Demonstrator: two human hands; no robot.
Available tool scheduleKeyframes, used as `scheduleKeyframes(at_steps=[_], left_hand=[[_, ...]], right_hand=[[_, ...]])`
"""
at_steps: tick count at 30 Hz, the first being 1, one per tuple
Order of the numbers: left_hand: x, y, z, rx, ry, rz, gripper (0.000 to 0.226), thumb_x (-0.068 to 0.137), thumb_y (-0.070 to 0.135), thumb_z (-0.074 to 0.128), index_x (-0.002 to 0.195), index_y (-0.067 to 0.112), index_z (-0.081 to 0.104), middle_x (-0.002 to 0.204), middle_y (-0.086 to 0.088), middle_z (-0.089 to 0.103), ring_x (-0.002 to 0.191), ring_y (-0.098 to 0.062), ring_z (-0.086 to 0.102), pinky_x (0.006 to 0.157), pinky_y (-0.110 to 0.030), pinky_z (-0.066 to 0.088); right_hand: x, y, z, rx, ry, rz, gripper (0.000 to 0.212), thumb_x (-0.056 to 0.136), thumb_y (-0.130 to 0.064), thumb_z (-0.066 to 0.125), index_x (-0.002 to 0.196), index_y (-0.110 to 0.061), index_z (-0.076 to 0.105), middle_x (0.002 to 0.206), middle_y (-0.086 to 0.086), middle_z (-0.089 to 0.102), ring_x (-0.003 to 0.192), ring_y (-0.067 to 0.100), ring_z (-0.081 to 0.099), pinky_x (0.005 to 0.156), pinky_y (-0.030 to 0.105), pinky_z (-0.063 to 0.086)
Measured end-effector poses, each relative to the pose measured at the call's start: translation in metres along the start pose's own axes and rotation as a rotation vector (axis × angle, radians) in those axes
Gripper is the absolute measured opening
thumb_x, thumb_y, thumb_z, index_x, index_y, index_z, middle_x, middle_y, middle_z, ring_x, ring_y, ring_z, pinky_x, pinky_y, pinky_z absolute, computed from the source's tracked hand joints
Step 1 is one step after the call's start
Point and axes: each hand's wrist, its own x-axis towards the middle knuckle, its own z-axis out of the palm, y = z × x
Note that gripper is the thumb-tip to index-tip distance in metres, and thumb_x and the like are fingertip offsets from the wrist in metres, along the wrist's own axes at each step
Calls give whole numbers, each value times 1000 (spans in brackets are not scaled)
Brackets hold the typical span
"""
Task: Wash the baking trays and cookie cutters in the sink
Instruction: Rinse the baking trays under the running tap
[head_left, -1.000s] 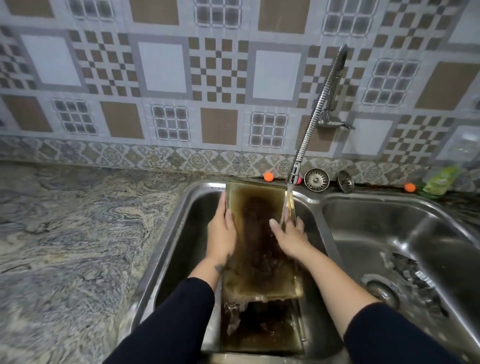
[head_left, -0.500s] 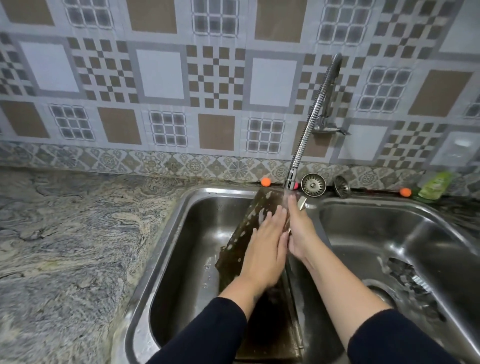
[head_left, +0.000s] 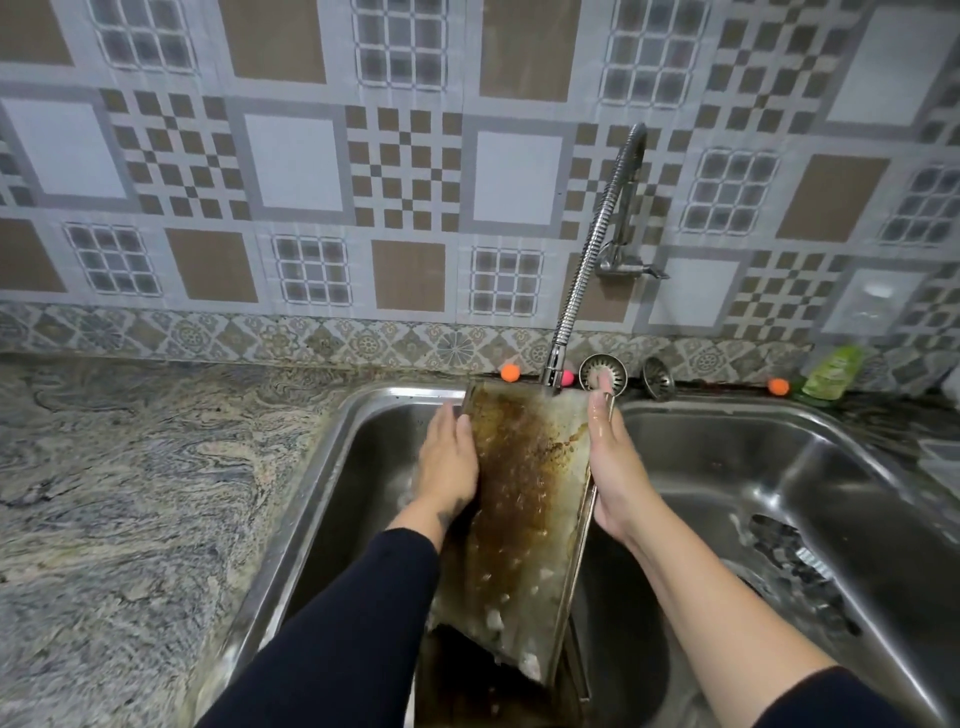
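Note:
A greasy, brown-stained baking tray (head_left: 524, 499) stands tilted in the left basin of the sink (head_left: 363, 402), its top end under the faucet nozzle (head_left: 553, 364). Water and suds run down its face. My left hand (head_left: 447, 462) grips the tray's left edge, thumb over the rim. My right hand (head_left: 610, 462) presses flat against the right rim, fingers straight and pointing up. A second dark tray (head_left: 462, 691) lies beneath it at the basin's near end. Dark metal pieces (head_left: 795, 561) lie in the right basin; I cannot tell if they are cookie cutters.
A flexible steel faucet (head_left: 592, 260) hangs from the tiled wall. Two sink strainers (head_left: 602, 370) (head_left: 658, 375) lean on the back ledge between small orange balls (head_left: 510, 372). A green bottle (head_left: 831, 371) lies far right. Marbled stone counter (head_left: 145, 493) spreads to the left.
The tray was turned on edge with both hands rubbing together on it; now its stained face is toward me again and the hands have parted to opposite side edges.

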Motion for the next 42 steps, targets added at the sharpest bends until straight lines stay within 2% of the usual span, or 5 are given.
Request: scheduleKeyframes(at_steps=[6,16,26,37,42], left_hand=[[-36,-11,1,-65,55,-27,42,104,36,23,133,18,49,126,-3,58,121,-23,52,91,-24,35],[-70,-2,28,335,-190,316,68,96,59,21,150,38,-15,155,16,-26,143,-16,-27,114,-50,-12],[-68,51,27,407,-16,678,106,77,-16,46,149,42,-6,161,-6,14,127,-38,48,77,-41,55],[-76,134,64,-302,-121,466,91,87,-16,35,151,43,9,149,11,36,128,4,36,88,8,24],[-82,120,107,-221,-169,442,76,97,8,38,151,42,-2,129,5,59,104,-8,59,86,-14,46]], right_hand=[[17,-17,-1,-222,232,-286,55,101,-31,38,149,-40,13,157,-13,17,143,9,18,105,22,19],[32,-8,29,-36,527,-290,36,103,-19,33,137,-23,45,145,-3,43,132,9,37,95,13,28],[42,-39,-23,139,238,-126,48,99,-47,35,145,-45,20,154,-5,26,137,18,32,111,48,30],[29,-8,-126,-312,189,90,51,96,-43,47,144,-42,29,151,-2,35,134,21,38,109,42,33],[20,2,-181,-515,273,130,64,89,-43,60,145,-31,32,153,1,28,138,23,33,111,40,31]])
